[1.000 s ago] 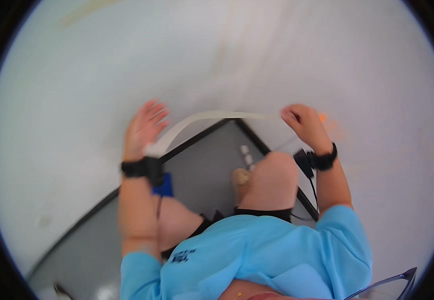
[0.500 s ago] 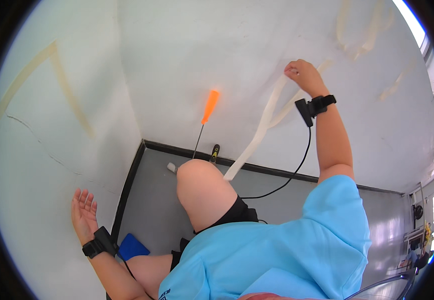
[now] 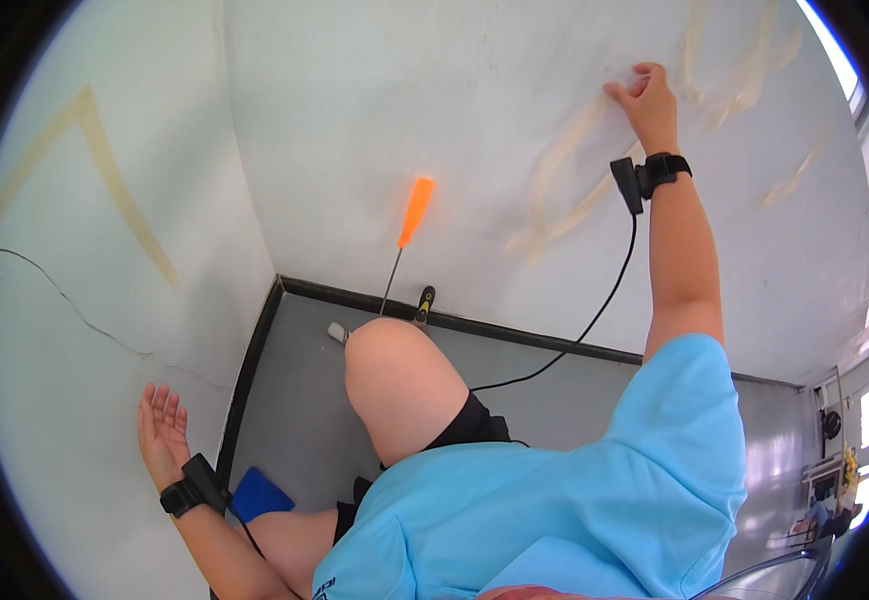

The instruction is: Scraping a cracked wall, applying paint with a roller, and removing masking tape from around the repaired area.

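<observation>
Up on the wall ahead (image 3: 384, 110), my right hand (image 3: 650, 100) is raised, its thumb and forefinger apart and its other fingers curled. Nothing shows between the fingertips. Just below it, yellowish tape-like strips or marks (image 3: 566, 148) cross on the white surface. My left hand (image 3: 163, 430) is low beside the left wall (image 3: 104, 420), fingers loosely spread and holding nothing. Leaning against the wall ahead is what looks like a small paint roller, with an orange handle (image 3: 415, 212) and thin rod; my knee hides part of it. Its pale head (image 3: 337, 333) shows beside the knee.
A scraper-like tool with a black and yellow handle (image 3: 425, 300) stands at the dark baseboard (image 3: 524, 339). A blue flat object (image 3: 260, 494) lies on the grey floor (image 3: 294, 400). Cracks (image 3: 74, 300) and a bent yellowish strip (image 3: 119, 175) mark the left wall. A cable (image 3: 606, 300) hangs from my right wrist.
My right hand has moved up and slightly right, and its fingers have parted. The long white strip that hung below it no longer shows. My left hand has barely moved.
</observation>
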